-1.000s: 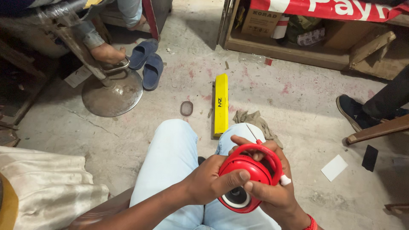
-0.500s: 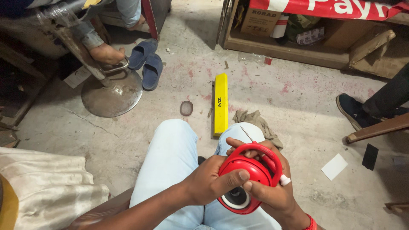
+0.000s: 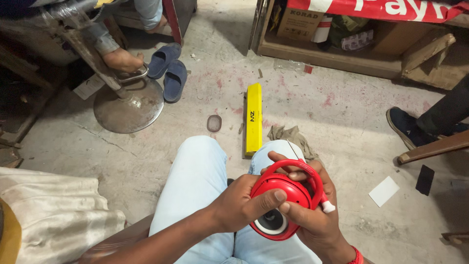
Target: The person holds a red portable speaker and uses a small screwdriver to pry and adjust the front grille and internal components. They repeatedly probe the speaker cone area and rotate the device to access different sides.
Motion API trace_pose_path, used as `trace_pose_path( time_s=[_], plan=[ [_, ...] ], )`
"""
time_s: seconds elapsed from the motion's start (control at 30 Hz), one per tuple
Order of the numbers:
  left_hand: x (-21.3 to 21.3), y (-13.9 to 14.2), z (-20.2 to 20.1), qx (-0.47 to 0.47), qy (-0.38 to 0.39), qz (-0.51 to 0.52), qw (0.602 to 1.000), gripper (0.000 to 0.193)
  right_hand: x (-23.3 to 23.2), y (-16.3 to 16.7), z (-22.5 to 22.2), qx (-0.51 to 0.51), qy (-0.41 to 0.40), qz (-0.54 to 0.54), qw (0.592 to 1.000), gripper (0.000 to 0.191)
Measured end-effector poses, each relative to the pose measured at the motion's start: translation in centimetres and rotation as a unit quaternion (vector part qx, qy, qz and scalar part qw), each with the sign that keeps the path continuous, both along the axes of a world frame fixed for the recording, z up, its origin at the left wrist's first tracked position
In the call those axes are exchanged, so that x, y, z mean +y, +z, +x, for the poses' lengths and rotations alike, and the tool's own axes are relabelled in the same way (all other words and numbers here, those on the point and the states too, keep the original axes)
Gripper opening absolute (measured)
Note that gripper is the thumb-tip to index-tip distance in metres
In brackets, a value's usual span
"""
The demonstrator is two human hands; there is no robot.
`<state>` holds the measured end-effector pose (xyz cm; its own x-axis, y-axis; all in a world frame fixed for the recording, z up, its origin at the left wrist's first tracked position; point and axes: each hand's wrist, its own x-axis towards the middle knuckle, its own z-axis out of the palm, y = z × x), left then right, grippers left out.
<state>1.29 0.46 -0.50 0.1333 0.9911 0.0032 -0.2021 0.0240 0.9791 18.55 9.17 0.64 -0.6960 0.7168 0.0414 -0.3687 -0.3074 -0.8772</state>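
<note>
red round device [image 3: 281,195] over my lap | left hand [image 3: 239,208] and right hand [image 3: 312,215] both closed around it, thumb on top | I'd keep it steady, red loop [image 3: 305,168] unsnagged

I count one red round device [image 3: 281,205], two blue slippers [image 3: 168,71] (lying side by side), one yellow bar [image 3: 253,119], one white card [image 3: 384,191], perhaps one rag [image 3: 289,135].

We see a stained grey concrete floor [image 3: 342,122]; on it lies a yellow bar [image 3: 253,119]. Left of the bar stand a round metal stool base [image 3: 128,107] and blue slippers [image 3: 168,71]; beyond it, a wooden shelf [image 3: 342,56]; right, white paper [image 3: 384,191]
</note>
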Motion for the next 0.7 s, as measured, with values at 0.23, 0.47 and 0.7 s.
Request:
trace_pose_path(
  time_s=[0.23, 0.47, 0.7],
  plan=[
    [-0.1, -0.2, 0.2, 0.007, -0.007, -0.013, 1.0, 0.062, 0.2, -0.3, 0.5, -0.029, -0.017, 0.028, 0.999, 0.04],
    [0.2, 0.1, 0.0, -0.049, 0.015, -0.019, 0.998, 0.067, 0.4, 0.2, 0.1, -0.05, -0.017, 0.062, 0.997, 0.064],
    [-0.9, -2.0, -0.8, -0.492, -0.083, -0.15, 0.853, 0.086, 0.6, 0.3, 0.1, 0.034, -0.011, 0.098, 0.995, 0.087]
  ],
)
